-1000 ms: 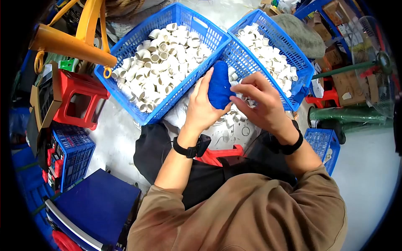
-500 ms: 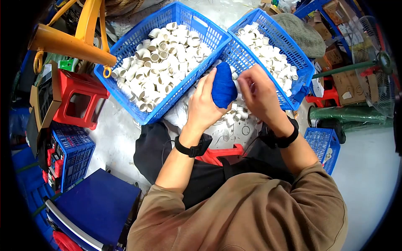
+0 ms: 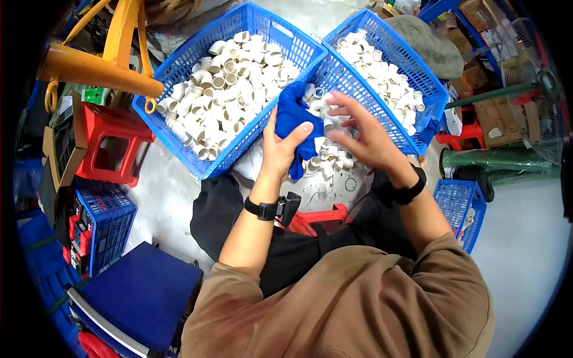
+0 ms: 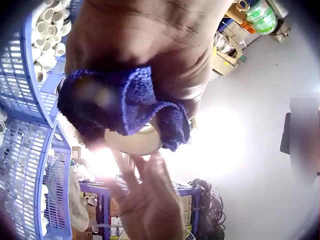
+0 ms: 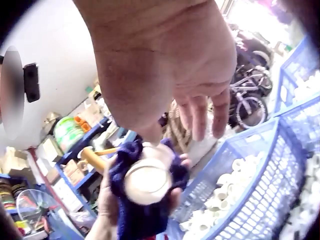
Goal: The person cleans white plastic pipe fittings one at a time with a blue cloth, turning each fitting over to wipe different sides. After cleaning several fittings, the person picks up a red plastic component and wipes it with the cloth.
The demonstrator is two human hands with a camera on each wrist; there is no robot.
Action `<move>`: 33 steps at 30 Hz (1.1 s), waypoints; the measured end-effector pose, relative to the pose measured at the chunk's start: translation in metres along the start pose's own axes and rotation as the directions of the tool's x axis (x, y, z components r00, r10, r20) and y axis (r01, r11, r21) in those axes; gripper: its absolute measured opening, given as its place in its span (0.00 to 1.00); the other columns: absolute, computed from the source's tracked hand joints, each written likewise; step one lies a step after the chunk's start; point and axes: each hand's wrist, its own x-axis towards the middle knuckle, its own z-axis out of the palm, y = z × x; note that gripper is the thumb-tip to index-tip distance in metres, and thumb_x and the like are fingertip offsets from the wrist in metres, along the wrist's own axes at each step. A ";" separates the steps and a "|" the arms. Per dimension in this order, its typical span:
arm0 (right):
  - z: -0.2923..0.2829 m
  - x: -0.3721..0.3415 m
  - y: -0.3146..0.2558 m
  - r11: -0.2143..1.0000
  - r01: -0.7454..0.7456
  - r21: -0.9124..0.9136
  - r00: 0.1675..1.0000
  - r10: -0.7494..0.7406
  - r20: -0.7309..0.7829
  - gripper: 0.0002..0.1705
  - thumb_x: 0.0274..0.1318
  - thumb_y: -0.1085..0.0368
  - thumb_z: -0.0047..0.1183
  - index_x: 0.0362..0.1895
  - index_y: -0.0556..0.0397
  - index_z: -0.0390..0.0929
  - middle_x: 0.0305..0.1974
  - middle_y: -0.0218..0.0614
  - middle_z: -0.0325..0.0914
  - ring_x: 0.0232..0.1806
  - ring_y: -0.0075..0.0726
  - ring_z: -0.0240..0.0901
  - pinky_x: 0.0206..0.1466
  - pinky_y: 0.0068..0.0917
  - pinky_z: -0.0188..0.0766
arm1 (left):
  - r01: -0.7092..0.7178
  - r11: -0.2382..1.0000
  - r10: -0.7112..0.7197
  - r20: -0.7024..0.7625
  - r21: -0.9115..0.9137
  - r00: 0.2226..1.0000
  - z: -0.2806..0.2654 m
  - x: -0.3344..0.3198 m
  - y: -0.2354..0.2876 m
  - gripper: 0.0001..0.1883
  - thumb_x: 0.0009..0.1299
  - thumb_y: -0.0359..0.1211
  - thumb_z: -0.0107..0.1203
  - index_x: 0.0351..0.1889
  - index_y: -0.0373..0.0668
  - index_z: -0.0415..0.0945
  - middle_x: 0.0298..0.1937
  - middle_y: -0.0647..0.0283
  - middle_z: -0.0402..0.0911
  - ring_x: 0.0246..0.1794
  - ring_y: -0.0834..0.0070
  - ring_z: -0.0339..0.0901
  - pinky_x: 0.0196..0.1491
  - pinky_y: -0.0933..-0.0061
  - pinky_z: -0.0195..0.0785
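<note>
My left hand (image 3: 279, 154) grips a blue cloth (image 3: 293, 113), its thumb laid across the front. Wrapped in the cloth is a white pipe fitting (image 5: 147, 182), its round open end facing out in the right wrist view. In the left wrist view the fitting's rim (image 4: 132, 144) shows below the cloth folds. My right hand (image 3: 373, 140) hovers just right of the cloth with its fingers spread, holding nothing. Loose white pipe fittings (image 3: 327, 156) lie below and beyond the hands, partly hidden by them.
A blue crate (image 3: 239, 140) full of white elbow fittings stands at the front left, and a second blue crate (image 3: 418, 74) with more stands to the right. An orange metal frame (image 3: 101, 70) juts in at left, above a red stool (image 3: 113, 140).
The cloth, smooth and bulging before, now hangs folded and turned in my left hand with white showing beside it. My right hand has drawn away from the cloth and its fingers have spread.
</note>
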 end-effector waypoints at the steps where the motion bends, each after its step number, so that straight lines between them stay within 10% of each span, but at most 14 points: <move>1: 0.004 0.002 -0.013 0.978 0.131 -0.163 0.990 -0.121 0.071 0.43 0.53 0.67 0.66 0.72 0.49 0.61 0.64 0.41 0.70 0.64 0.41 0.69 0.62 0.36 0.69 | 0.059 0.995 -0.058 0.019 -0.076 0.998 -0.001 0.000 0.001 0.27 0.67 0.30 0.63 0.63 0.36 0.68 0.51 0.61 0.79 0.49 0.75 0.79 0.54 0.73 0.74; 7: 0.024 0.011 -0.015 0.853 0.279 -0.441 0.950 -0.313 -0.005 0.35 0.45 0.72 0.66 0.62 0.52 0.73 0.55 0.44 0.78 0.58 0.52 0.73 0.62 0.41 0.70 | 0.288 0.839 -0.259 0.126 -0.462 0.958 -0.001 -0.009 -0.001 0.25 0.71 0.40 0.59 0.61 0.36 0.69 0.50 0.56 0.81 0.48 0.69 0.82 0.50 0.69 0.79; 10: 0.023 0.015 0.004 0.925 0.294 -0.241 0.939 -0.326 -0.106 0.27 0.48 0.69 0.67 0.56 0.51 0.78 0.52 0.39 0.83 0.50 0.43 0.81 0.63 0.38 0.71 | 0.314 0.805 -0.212 0.250 -0.503 0.945 0.011 -0.018 0.003 0.32 0.72 0.46 0.60 0.66 0.37 0.65 0.55 0.54 0.80 0.54 0.65 0.81 0.56 0.64 0.77; 14: 0.032 0.008 0.015 0.989 0.122 0.085 0.967 -0.099 -0.236 0.30 0.50 0.67 0.69 0.59 0.56 0.76 0.49 0.40 0.84 0.49 0.36 0.83 0.63 0.36 0.69 | 0.135 0.867 -0.134 0.035 -0.479 0.990 0.008 -0.012 -0.022 0.29 0.77 0.46 0.53 0.68 0.38 0.64 0.62 0.54 0.77 0.59 0.65 0.78 0.60 0.64 0.75; 19: 0.032 -0.005 0.019 0.952 0.302 -0.057 0.950 -0.305 -0.060 0.53 0.61 0.27 0.45 0.71 0.61 0.60 0.68 0.56 0.65 0.72 0.53 0.61 0.71 0.41 0.58 | 0.226 0.850 -0.195 0.115 -0.476 0.974 0.007 -0.012 -0.006 0.36 0.78 0.59 0.37 0.68 0.38 0.67 0.62 0.53 0.77 0.59 0.61 0.78 0.61 0.60 0.73; 22: 0.034 -0.005 0.010 0.960 0.267 -0.088 0.961 -0.272 -0.053 0.52 0.65 0.28 0.40 0.73 0.61 0.58 0.70 0.57 0.62 0.75 0.55 0.55 0.75 0.42 0.50 | 0.252 0.809 -0.249 0.079 -0.531 0.965 0.006 -0.012 -0.007 0.39 0.75 0.62 0.37 0.70 0.40 0.65 0.64 0.53 0.76 0.60 0.61 0.78 0.63 0.59 0.72; 24: 0.037 -0.002 0.003 0.972 0.233 -0.021 0.951 -0.232 -0.203 0.42 0.69 0.34 0.40 0.66 0.61 0.68 0.62 0.55 0.72 0.66 0.50 0.70 0.68 0.39 0.64 | 0.285 0.787 -0.240 0.153 -0.547 0.959 0.002 -0.012 -0.009 0.42 0.74 0.64 0.39 0.71 0.38 0.63 0.66 0.51 0.73 0.62 0.57 0.76 0.63 0.54 0.72; 28: -0.008 0.007 0.011 0.857 -0.496 -0.143 0.835 0.425 -0.349 0.20 0.72 0.54 0.46 0.40 0.59 0.79 0.35 0.43 0.85 0.39 0.37 0.85 0.40 0.29 0.78 | 0.339 0.704 -0.203 0.281 -0.624 0.938 0.002 -0.006 -0.006 0.49 0.68 0.67 0.46 0.71 0.33 0.59 0.69 0.46 0.67 0.65 0.46 0.71 0.59 0.41 0.73; 30: -0.025 0.001 0.071 0.767 -0.602 -0.224 0.792 0.537 -0.291 0.19 0.67 0.59 0.52 0.55 0.59 0.76 0.48 0.55 0.81 0.44 0.47 0.84 0.45 0.35 0.79 | 0.258 0.718 -0.050 0.322 -0.646 0.945 -0.004 -0.003 -0.011 0.48 0.69 0.66 0.46 0.70 0.32 0.60 0.67 0.47 0.69 0.63 0.48 0.73 0.59 0.44 0.74; 32: -0.026 -0.005 0.079 0.524 -0.345 -0.779 0.935 0.262 -0.238 0.35 0.60 0.63 0.56 0.70 0.56 0.63 0.64 0.64 0.67 0.49 0.55 0.82 0.49 0.43 0.79 | 0.226 0.716 -0.102 0.220 -0.661 0.970 -0.003 -0.002 -0.008 0.46 0.70 0.65 0.44 0.69 0.32 0.62 0.65 0.48 0.71 0.63 0.50 0.73 0.59 0.45 0.73; 33: -0.029 -0.007 0.083 0.551 -0.424 -0.719 0.890 0.402 -0.217 0.51 0.53 0.66 0.63 0.77 0.51 0.49 0.74 0.58 0.53 0.59 0.59 0.74 0.60 0.46 0.73 | 0.215 0.757 -0.133 0.177 -0.617 0.975 -0.004 -0.001 -0.006 0.44 0.71 0.64 0.43 0.67 0.32 0.64 0.63 0.48 0.73 0.61 0.52 0.75 0.59 0.48 0.74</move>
